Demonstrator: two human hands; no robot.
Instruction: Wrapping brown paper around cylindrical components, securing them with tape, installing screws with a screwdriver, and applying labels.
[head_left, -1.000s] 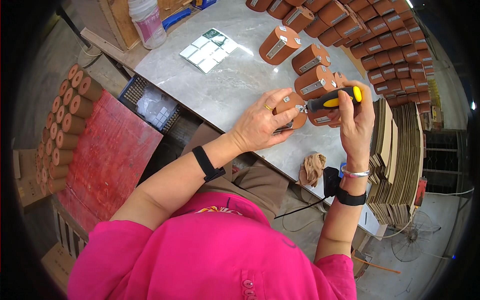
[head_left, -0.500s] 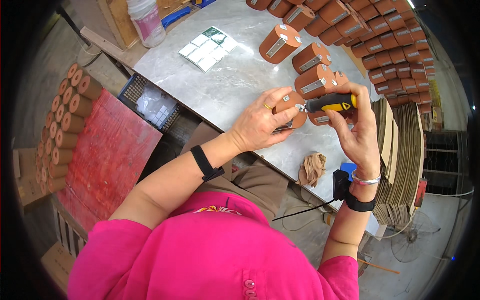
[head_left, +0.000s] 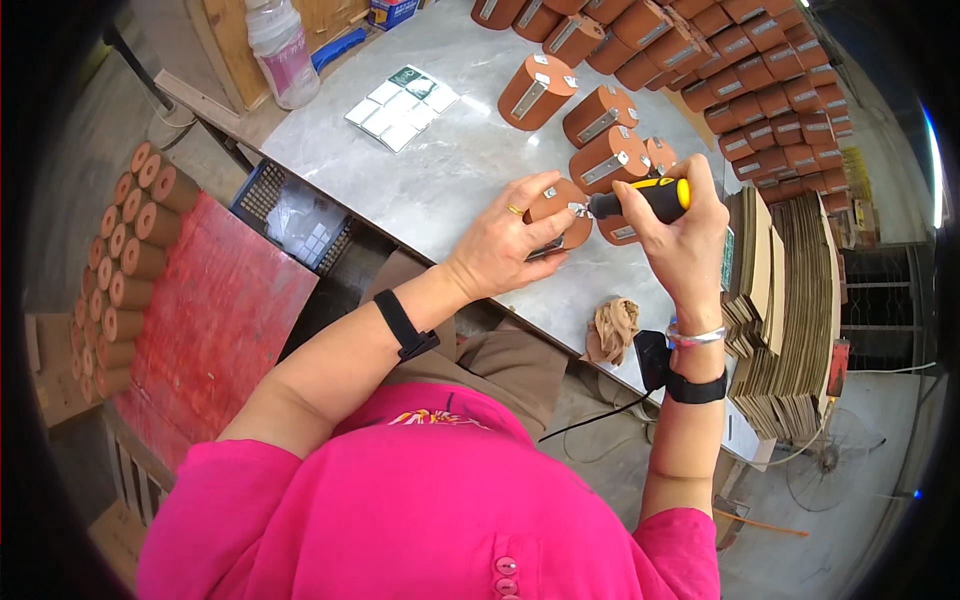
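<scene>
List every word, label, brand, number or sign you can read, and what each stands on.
Pink label on the white tub: printing, too blurred to quote.
Blue box: small print, too blurred.
Green square on the white-squared sheet: pale marking, too small.
Screwdriver: no legible lettering.
Nothing else reads clearly.

The left grip [head_left: 500,243] holds a brown cylinder [head_left: 545,204], the right grip [head_left: 690,240] a screwdriver [head_left: 668,203].
</scene>
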